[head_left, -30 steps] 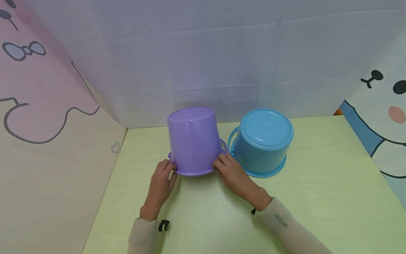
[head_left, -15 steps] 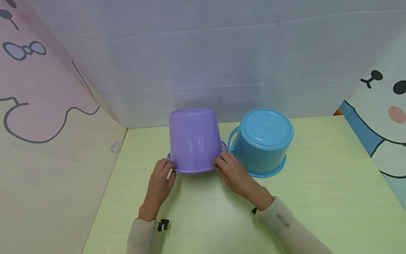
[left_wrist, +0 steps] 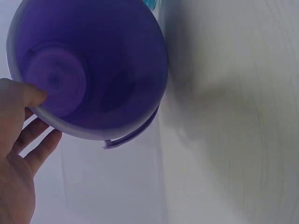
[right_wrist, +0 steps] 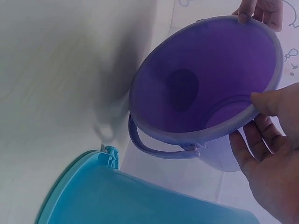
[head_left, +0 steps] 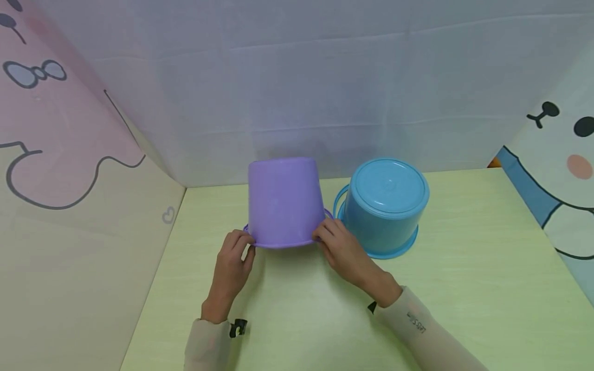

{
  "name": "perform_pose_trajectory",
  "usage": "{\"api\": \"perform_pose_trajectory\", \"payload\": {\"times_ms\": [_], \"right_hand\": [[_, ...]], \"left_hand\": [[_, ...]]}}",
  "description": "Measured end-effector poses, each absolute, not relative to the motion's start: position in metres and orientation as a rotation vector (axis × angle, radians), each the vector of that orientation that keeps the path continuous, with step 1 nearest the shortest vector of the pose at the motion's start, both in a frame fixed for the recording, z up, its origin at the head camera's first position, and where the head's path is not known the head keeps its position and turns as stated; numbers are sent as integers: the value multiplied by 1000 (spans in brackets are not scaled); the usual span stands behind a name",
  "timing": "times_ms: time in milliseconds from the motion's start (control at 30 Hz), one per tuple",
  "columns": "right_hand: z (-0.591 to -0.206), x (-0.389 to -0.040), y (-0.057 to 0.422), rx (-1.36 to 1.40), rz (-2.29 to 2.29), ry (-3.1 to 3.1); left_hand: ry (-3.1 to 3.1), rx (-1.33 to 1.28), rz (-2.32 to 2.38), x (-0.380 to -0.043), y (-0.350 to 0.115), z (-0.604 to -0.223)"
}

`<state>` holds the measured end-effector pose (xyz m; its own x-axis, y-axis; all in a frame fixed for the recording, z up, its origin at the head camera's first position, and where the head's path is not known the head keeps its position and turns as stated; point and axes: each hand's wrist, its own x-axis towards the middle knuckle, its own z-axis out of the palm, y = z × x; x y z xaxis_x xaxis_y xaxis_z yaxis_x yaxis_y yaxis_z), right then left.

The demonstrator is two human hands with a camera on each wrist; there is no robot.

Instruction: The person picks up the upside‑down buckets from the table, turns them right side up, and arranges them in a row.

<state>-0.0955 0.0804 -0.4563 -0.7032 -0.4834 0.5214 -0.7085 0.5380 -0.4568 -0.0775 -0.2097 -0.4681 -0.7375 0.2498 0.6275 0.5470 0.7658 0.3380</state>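
A purple bucket is tipped, its base toward the back wall and its near rim raised off the table. My left hand pinches the rim at the left, thumb inside and fingers outside, as the left wrist view shows. On the opposite side of the rim, my right hand grips it the same way, thumb inside the bucket. The inside of the purple bucket holds nothing that shows. Its purple handle hangs along the back of the rim. Just right of it, a blue bucket stands upside down.
The pale wood-grain table carries both buckets. A white cloth wall rises close behind them. Printed side panels stand at the left and right. The blue bucket's handle sits close to my right hand.
The purple bucket's near rim has risen and the bucket has tipped further back, so its base has gone out of sight. Both hands keep hold of the rim. The blue bucket stays put.
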Motion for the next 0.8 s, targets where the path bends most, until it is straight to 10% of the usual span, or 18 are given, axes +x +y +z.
{"api": "perform_pose_trajectory", "payload": {"times_ms": [800], "right_hand": [[-441,-97,80,953,1010,-2366]], "left_hand": [[-2316,-567,-763,-84,-209,-452]]}}
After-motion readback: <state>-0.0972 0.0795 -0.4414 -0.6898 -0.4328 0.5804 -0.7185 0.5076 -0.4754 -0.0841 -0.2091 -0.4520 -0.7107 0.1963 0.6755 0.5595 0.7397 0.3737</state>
